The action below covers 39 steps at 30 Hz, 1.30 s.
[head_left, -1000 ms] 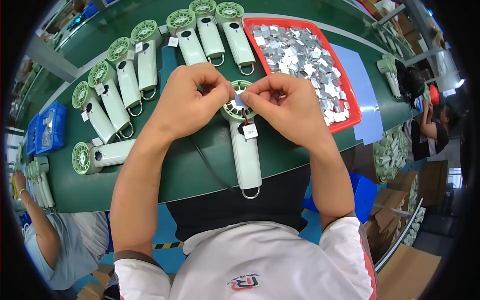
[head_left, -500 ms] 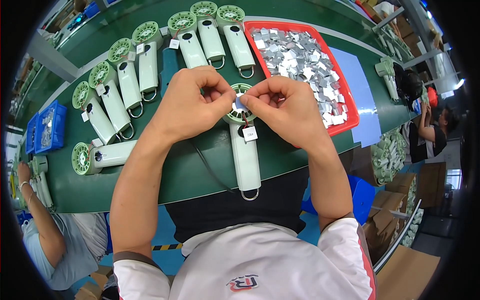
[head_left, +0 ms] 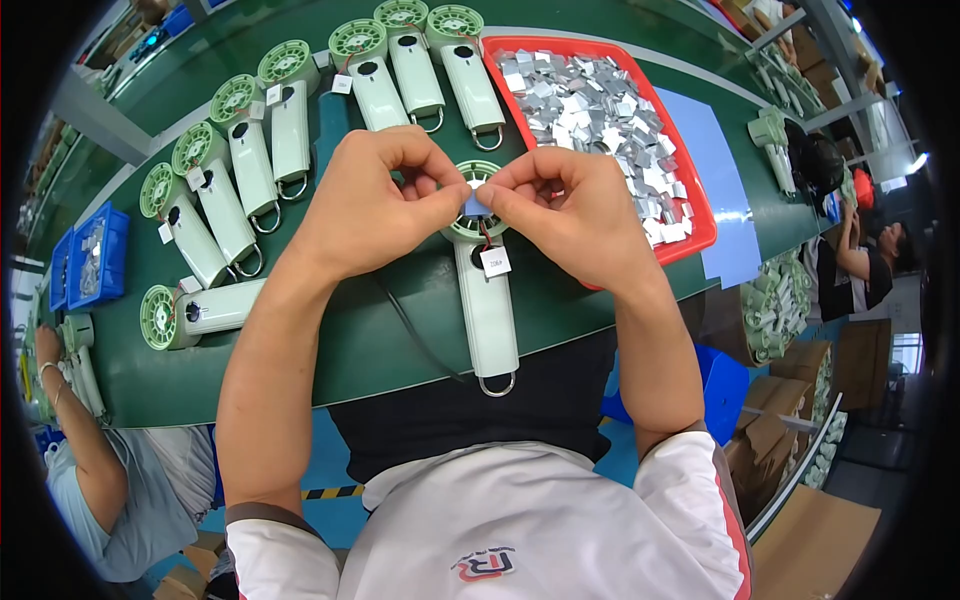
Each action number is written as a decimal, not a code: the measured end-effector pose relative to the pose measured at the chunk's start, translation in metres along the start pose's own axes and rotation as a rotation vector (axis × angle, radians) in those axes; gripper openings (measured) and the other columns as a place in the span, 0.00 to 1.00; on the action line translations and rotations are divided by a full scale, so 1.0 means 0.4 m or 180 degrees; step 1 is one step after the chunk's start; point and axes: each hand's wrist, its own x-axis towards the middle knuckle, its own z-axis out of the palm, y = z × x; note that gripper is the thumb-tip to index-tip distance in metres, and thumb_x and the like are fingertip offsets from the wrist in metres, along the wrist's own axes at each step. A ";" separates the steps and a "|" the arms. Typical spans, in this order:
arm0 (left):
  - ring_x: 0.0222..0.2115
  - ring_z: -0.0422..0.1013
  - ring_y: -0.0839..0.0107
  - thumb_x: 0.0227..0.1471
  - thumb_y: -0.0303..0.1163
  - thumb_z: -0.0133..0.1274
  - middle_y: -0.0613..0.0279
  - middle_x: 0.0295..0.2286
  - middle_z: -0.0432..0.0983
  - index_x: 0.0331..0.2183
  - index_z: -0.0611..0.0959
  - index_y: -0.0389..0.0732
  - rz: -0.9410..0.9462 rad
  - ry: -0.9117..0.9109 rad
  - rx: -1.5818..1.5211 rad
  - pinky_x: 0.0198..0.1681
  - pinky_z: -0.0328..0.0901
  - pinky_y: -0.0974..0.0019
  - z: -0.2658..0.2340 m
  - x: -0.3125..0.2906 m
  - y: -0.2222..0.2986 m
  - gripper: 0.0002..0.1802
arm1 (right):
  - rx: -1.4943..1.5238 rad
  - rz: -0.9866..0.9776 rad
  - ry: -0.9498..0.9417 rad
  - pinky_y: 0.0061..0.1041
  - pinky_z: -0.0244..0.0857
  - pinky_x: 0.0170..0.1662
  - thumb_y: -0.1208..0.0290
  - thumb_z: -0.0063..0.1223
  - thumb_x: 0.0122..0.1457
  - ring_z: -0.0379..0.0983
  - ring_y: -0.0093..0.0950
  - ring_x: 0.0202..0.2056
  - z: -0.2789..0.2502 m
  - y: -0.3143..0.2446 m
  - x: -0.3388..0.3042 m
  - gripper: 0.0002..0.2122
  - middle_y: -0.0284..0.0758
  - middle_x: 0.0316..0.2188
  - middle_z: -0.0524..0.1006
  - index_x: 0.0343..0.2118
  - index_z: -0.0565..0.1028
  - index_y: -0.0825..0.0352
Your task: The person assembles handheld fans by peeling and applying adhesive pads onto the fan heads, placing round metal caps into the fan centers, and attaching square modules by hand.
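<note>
A pale green handheld fan (head_left: 487,325) lies in front of me, its round slotted head away from me and its metal loop over the table's near edge. Red and black wires and a white tag (head_left: 496,262) hang at its neck. Over the head, a small flat bluish-silver square piece (head_left: 475,206) sits between my fingertips. My left hand (head_left: 380,205) pinches its left side with thumb and forefinger. From the right, my right hand (head_left: 575,215) pinches it the same way. My fingers cover part of the fan head, and whether the piece touches it I cannot tell.
A red tray (head_left: 706,225) heaped with small silver and white pieces stands at the right, beside a light blue sheet (head_left: 738,255). Several similar fans (head_left: 290,130) lie in an arc at the left and back. A dark cable (head_left: 415,335) crosses the green table. Blue bins (head_left: 98,255) stand far left; other people work at both sides.
Both hands stay pinched over the fan head with only slight finger movement. A little more of the bluish piece shows between the fingertips. The view has shifted slightly.
</note>
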 end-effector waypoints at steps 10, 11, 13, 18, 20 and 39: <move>0.25 0.70 0.80 0.48 0.28 0.67 0.66 0.24 0.79 0.29 0.89 0.31 -0.0032 0.0022 0.0157 0.29 0.67 0.71 0.003 -0.001 0.006 0.09 | -0.0133 -0.0017 0.0035 0.15 0.66 0.31 0.72 0.72 0.61 0.72 0.11 0.27 0.001 -0.009 -0.002 0.08 0.26 0.24 0.81 0.36 0.87 0.73; 0.25 0.70 0.80 0.48 0.28 0.67 0.66 0.24 0.79 0.29 0.89 0.31 -0.0032 0.0018 0.0156 0.29 0.67 0.71 0.004 -0.001 0.005 0.09 | -0.0133 -0.0014 0.0037 0.15 0.66 0.31 0.72 0.72 0.61 0.72 0.11 0.27 0.001 -0.008 -0.003 0.08 0.26 0.24 0.81 0.36 0.87 0.73; 0.25 0.70 0.80 0.48 0.28 0.67 0.65 0.24 0.78 0.29 0.89 0.31 -0.0005 0.0027 0.0192 0.29 0.67 0.71 0.005 -0.001 0.002 0.09 | -0.0144 -0.0022 0.0066 0.15 0.67 0.32 0.72 0.72 0.61 0.72 0.11 0.27 0.003 -0.006 -0.003 0.08 0.26 0.24 0.81 0.36 0.87 0.73; 0.25 0.71 0.79 0.48 0.28 0.67 0.64 0.25 0.79 0.29 0.89 0.30 0.0008 0.0038 0.0231 0.29 0.67 0.71 0.005 -0.002 0.005 0.09 | -0.0110 -0.0008 0.0067 0.16 0.67 0.32 0.72 0.71 0.61 0.72 0.11 0.27 0.005 -0.006 -0.004 0.08 0.26 0.24 0.81 0.37 0.87 0.73; 0.25 0.71 0.79 0.48 0.28 0.67 0.64 0.25 0.79 0.29 0.89 0.30 0.0013 0.0043 0.0248 0.29 0.67 0.71 0.005 -0.002 0.005 0.09 | -0.0114 -0.0008 0.0062 0.16 0.67 0.32 0.72 0.71 0.61 0.72 0.11 0.27 0.004 -0.006 -0.004 0.08 0.26 0.24 0.81 0.37 0.87 0.73; 0.27 0.72 0.79 0.52 0.24 0.62 0.64 0.27 0.79 0.31 0.89 0.31 0.0272 0.0223 0.0212 0.30 0.65 0.72 0.000 -0.009 -0.006 0.06 | -0.0089 0.0002 0.0100 0.16 0.67 0.32 0.73 0.71 0.61 0.71 0.11 0.27 0.011 -0.004 -0.007 0.08 0.26 0.24 0.81 0.36 0.86 0.74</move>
